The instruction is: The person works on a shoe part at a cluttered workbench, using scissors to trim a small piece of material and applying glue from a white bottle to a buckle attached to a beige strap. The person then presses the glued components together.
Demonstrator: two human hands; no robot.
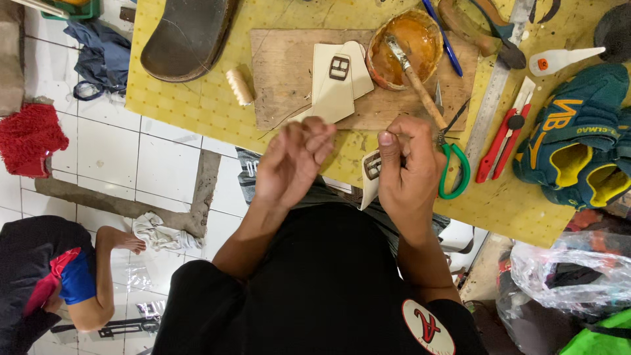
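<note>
The right hand (409,164) pinches a cream leather strap piece with a dark metal buckle (371,172) above the edge of the yellow perforated table (197,98). The left hand (294,161) hovers just beside it, fingers curled loosely together; whether it holds anything cannot be told. Green-handled scissors (455,172) lie near the right hand, below a round bowl of orange glue (404,47).
</note>
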